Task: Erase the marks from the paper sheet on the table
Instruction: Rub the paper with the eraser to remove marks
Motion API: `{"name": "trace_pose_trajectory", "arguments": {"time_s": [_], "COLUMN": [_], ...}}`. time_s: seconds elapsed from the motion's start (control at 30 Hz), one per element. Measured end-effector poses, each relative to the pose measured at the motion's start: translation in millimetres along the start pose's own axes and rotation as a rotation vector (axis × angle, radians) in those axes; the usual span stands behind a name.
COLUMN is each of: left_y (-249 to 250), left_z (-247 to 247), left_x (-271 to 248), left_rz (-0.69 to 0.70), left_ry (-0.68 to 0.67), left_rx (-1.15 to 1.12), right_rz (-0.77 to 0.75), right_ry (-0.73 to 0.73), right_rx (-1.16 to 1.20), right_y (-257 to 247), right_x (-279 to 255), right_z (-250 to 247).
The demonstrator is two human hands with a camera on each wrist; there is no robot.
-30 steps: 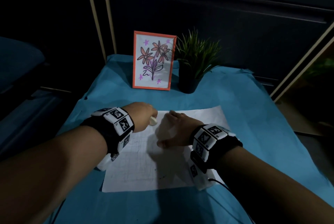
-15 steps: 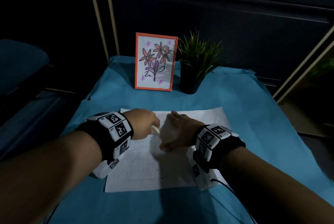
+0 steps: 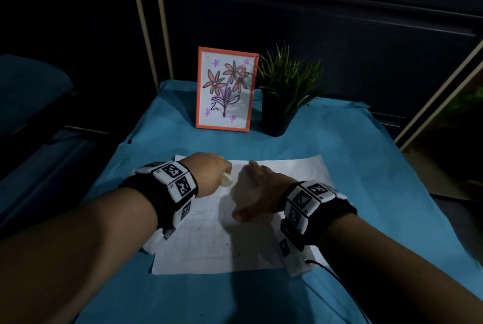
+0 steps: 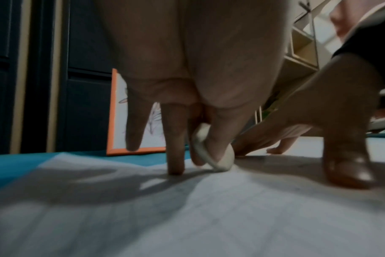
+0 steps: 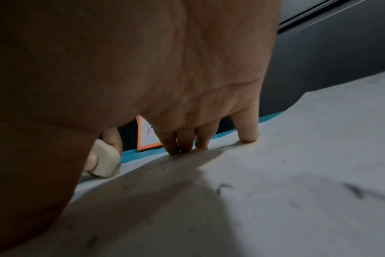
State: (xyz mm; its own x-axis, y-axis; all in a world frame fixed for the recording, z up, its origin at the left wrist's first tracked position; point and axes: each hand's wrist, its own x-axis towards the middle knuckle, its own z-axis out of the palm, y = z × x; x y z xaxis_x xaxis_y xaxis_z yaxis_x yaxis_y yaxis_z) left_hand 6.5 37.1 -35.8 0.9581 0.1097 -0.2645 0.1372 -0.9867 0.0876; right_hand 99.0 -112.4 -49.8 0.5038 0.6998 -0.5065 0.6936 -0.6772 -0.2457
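Observation:
A white paper sheet (image 3: 209, 245) with faint pencil grid lines and small dark marks lies on the blue-covered table (image 3: 379, 166). My left hand (image 3: 209, 177) pinches a pale eraser (image 3: 226, 179) and holds its tip down on the sheet's far left part; in the left wrist view the eraser (image 4: 222, 156) touches the paper (image 4: 209, 217) between thumb and fingers. My right hand (image 3: 257, 190) lies with straight fingers on the sheet beside it. In the right wrist view its fingertips (image 5: 178, 147) press the paper (image 5: 297, 173), with eraser crumbs near them and the eraser (image 5: 104, 164) at left.
At the table's far edge stand an orange-framed flower drawing (image 3: 224, 91) and a small potted plant (image 3: 282, 93). Dark cabinet fronts rise behind. A black cable (image 3: 337, 279) runs from my right wrist across the cloth.
My left hand with the eraser moved back toward the sheet's far edge after sliding nearer half a second ago. The right hand stays pressed on the paper.

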Motion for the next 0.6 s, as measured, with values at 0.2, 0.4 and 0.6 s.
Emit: {"name": "trace_pose_trajectory", "arguments": {"time_s": [0.2,0.4,0.6], "left_y": [1,-4,0], "left_z": [11,9,6], "left_x": [-12,-9,-9], "left_rz": [0.066,0.031,0.061], "left_ry": [-0.029,0.025,-0.095], "left_rx": [0.005,-0.069,0.018], "right_rz": [-0.006,-0.023,-0.046], "right_ry": [-0.007,-0.023,-0.026], "right_rx": [-0.022,-0.018,-0.032], "right_y": [2,1,4], "right_x": [3,-1,-6], "right_z": [2,0,3]}}
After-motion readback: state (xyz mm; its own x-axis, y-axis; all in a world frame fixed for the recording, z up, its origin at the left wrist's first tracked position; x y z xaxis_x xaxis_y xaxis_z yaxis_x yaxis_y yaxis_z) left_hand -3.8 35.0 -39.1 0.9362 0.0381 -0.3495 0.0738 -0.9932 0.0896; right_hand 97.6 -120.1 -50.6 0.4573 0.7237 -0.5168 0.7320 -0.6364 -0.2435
